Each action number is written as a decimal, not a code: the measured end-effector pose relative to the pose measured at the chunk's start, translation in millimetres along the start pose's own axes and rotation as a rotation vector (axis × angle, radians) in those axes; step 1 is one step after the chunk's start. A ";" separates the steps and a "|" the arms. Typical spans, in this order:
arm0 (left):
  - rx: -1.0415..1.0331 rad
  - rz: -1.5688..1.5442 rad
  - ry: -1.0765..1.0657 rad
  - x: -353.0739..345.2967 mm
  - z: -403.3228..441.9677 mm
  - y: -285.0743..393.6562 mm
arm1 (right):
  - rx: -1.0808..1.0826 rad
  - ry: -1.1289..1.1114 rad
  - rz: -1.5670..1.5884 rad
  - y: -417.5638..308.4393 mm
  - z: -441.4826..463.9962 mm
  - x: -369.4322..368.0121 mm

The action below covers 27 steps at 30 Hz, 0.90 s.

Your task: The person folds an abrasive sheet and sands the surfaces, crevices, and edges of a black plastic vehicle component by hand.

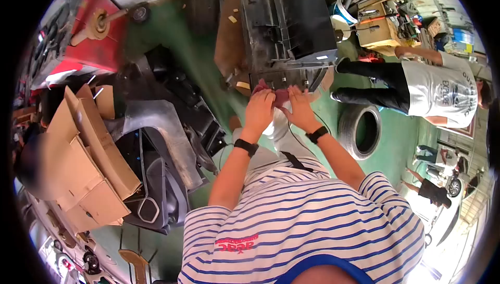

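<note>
A dark red cloth (280,98) lies bunched under and between my two hands. My left hand (260,108) has its fingers curled over the cloth's left part. On the other side, my right hand (300,109) presses down on its right part with bent fingers, the thumb toward the left hand. Both hands are at the near edge of a large black moulded plastic part (268,28), which has ribs and slots. Brown cardboard (229,39) shows along the part's left side. A thin dark cable hangs near my right wrist.
To the left stand an open cardboard box (88,174), a grey curved panel (156,114) and black trim pieces. A tyre (360,132) lies at right, near a person (437,88) in a white shirt. A wooden box of tools (383,31) stands at upper right.
</note>
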<state>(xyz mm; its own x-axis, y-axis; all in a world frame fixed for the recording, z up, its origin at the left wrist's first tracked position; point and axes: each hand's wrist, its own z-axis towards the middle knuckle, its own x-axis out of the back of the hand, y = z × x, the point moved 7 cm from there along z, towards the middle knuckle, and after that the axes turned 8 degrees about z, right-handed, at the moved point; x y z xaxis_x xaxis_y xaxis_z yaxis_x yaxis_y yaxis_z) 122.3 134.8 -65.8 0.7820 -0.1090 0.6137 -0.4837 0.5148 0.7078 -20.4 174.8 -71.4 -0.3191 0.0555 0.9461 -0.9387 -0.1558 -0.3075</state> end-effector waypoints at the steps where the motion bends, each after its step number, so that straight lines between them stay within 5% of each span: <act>1: -0.012 0.017 0.007 -4.2 2.2 -2.1 | -0.084 0.045 0.224 4.7 3.9 -5.0; 3: 0.021 0.167 -0.169 -25.7 2.1 -3.4 | -0.020 -0.004 0.173 10.8 17.6 -3.9; 5: 0.020 0.194 -0.127 -24.2 5.7 2.1 | 0.006 -0.240 0.151 17.3 28.3 -14.4; 10: -0.078 0.267 -0.181 -30.6 15.4 -8.7 | 0.217 -0.203 0.229 18.4 27.5 10.1; 13: 0.034 0.158 -0.237 -13.2 3.3 6.5 | 0.361 -0.005 0.586 9.1 6.9 48.8; 17: -0.114 0.328 -0.254 3.1 11.0 51.9 | 0.079 -0.196 0.611 31.5 -34.3 42.8; 19: -0.168 0.427 -0.321 -2.3 24.5 77.9 | 0.107 -0.120 0.642 44.7 -30.6 55.3; 22: -0.174 0.470 -0.166 -11.2 54.8 81.4 | 0.302 0.256 0.481 62.0 3.7 86.6; 25: -0.174 0.600 0.007 -43.7 70.5 47.5 | 0.234 0.242 0.260 72.7 54.1 86.0; 27: -0.075 0.703 -0.059 -69.3 67.3 29.4 | 0.368 0.200 0.129 67.2 71.5 61.1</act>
<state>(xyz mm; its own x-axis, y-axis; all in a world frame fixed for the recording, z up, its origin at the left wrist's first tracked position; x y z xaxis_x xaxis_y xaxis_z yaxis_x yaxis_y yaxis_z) 27.5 100.3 -63.9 0.2707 0.2255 0.9359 -0.8360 0.5370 0.1124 -93.6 97.2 -27.0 -0.4832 0.1970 0.8530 -0.7924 -0.5128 -0.3304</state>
